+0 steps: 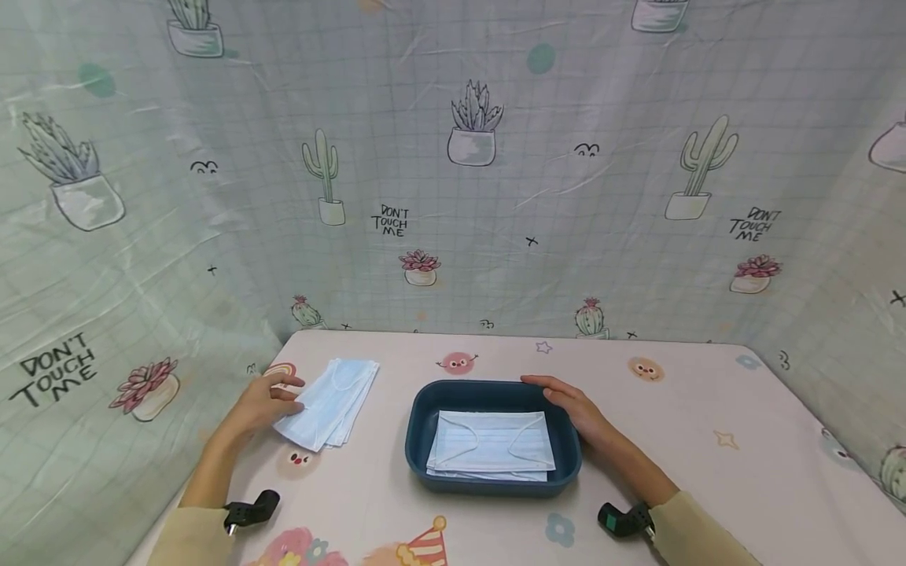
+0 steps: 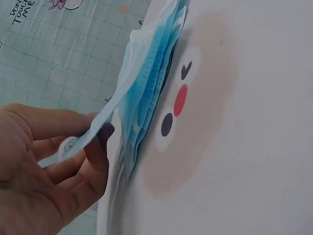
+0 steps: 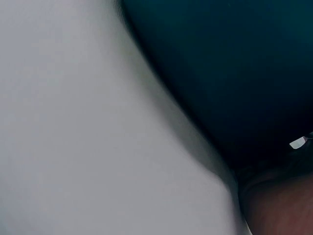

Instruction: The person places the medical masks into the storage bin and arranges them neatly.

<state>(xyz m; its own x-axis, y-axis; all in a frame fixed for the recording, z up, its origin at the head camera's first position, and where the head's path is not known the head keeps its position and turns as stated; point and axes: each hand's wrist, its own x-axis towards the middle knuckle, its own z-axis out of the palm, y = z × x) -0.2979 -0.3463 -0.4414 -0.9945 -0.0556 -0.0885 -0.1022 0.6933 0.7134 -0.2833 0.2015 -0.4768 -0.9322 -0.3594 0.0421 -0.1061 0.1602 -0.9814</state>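
The bin (image 1: 491, 486) stands on the table (image 1: 658, 448), a mask stack (image 1: 493, 442) lying inside it. To its left — apart from it — lies a mask pile (image 1: 329, 405), the left hand (image 1: 263, 402) at the pile's left edge. The right hand (image 1: 579, 407) touches the bin's far right corner; behind the table hangs a sheet (image 1: 524, 189).
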